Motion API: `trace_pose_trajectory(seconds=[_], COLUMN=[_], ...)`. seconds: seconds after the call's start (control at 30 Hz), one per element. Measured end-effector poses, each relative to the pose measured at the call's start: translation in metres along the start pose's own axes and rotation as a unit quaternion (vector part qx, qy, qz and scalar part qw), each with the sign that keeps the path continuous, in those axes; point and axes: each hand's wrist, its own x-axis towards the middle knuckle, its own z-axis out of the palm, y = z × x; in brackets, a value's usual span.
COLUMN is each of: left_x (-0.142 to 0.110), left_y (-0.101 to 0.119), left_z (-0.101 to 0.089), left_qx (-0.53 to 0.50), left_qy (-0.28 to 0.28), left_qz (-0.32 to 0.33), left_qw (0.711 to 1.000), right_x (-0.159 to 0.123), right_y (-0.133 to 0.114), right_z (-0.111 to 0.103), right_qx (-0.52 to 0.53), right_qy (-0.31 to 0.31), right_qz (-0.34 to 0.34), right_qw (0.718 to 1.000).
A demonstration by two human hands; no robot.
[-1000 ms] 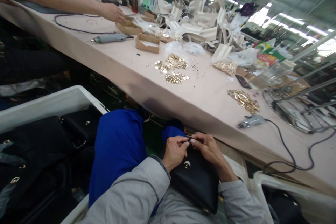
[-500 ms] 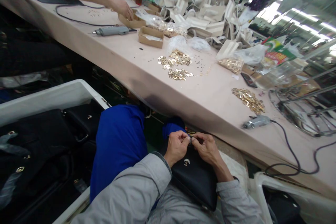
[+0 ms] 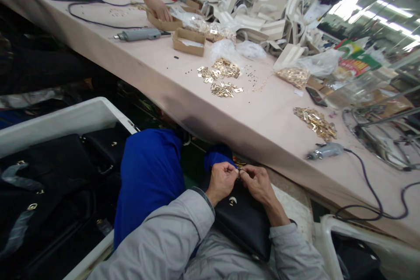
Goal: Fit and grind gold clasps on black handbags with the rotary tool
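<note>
A black leather bag with a small gold clasp lies in my lap below the table edge. My left hand and my right hand meet at the bag's top edge. Both are closed, fingertips pinched together on a small dark part of the bag that I cannot make out clearly. Grey sleeves cover both my forearms.
The long pink table carries piles of gold metal fittings, two grey electric screwdrivers with cables, cardboard trays and white bags. Another person's hand reaches into a tray at the far left. A white bin of black bags stands at my left.
My hands have stayed pinched together on the bag's top edge, shifting only slightly. The other person's hand has moved a little along the far trays. The view has dipped slightly.
</note>
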Motion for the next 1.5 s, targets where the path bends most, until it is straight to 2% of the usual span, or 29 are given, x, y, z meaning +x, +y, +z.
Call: trace_pose_trajectory(seconds=[0.37, 0.63, 0.83, 1.13, 1.3, 1.43, 1.5], left_x=[0.002, 0.001, 0.001, 0.001, 0.002, 0.004, 0.003], left_y=[-0.003, -0.004, -0.004, -0.002, -0.006, -0.011, -0.012], left_z=[0.002, 0.000, 0.000, -0.001, 0.000, 0.001, 0.001], left_qx=[-0.002, 0.012, 0.031, 0.036, 0.020, 0.011, 0.004], left_qy=[-0.005, -0.005, -0.006, 0.009, -0.011, -0.007, -0.012], left_qz=[-0.023, -0.033, -0.043, -0.049, -0.042, -0.054, -0.065], left_qw=[1.000, 0.999, 0.999, 0.998, 0.999, 0.998, 0.998], right_x=[0.001, 0.003, 0.003, 0.000, 0.002, 0.001, 0.001], right_y=[0.011, 0.012, 0.010, 0.010, 0.012, 0.018, 0.021], right_z=[0.004, 0.006, 0.007, 0.009, 0.014, 0.015, 0.013], right_qx=[0.063, -0.006, -0.018, 0.062, 0.076, 0.143, 0.136], right_qy=[0.007, 0.005, -0.002, -0.031, 0.013, -0.004, -0.018], right_qz=[0.035, 0.011, 0.009, 0.057, 0.111, 0.096, 0.085], right_qw=[0.997, 1.000, 1.000, 0.996, 0.991, 0.985, 0.987])
